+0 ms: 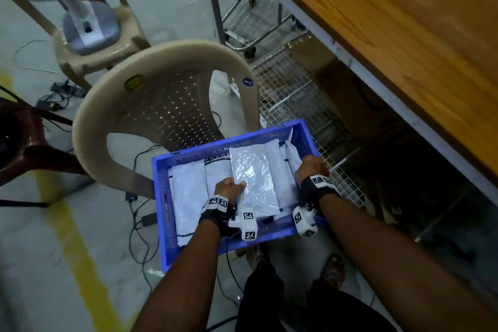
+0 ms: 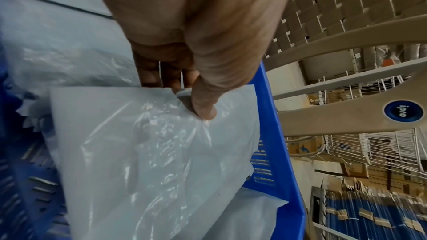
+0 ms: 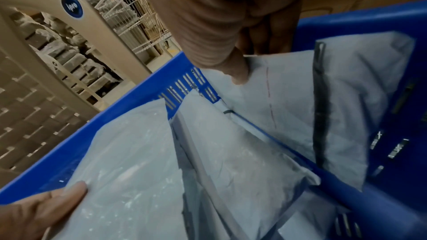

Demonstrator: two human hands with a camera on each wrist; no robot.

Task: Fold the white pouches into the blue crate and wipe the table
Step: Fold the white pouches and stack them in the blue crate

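Note:
The blue crate (image 1: 161,210) sits in front of me and holds several white pouches lying side by side. My left hand (image 1: 229,188) pinches the near edge of a glossy white pouch (image 1: 253,178) on top of the pile, thumb over it and fingers under, as the left wrist view shows on the pouch (image 2: 150,152). My right hand (image 1: 311,167) is at the crate's right wall. There it grips another white pouch (image 3: 289,98) with a dark strip, thumb on its face and fingers behind. What holds the crate up is hidden.
A beige plastic chair (image 1: 167,105) stands just beyond the crate. The wooden table (image 1: 404,21) runs along the right, with wire racks (image 1: 291,89) under it. A fan base (image 1: 89,27), a maroon chair (image 1: 21,148) and floor cables (image 1: 140,210) lie to the left.

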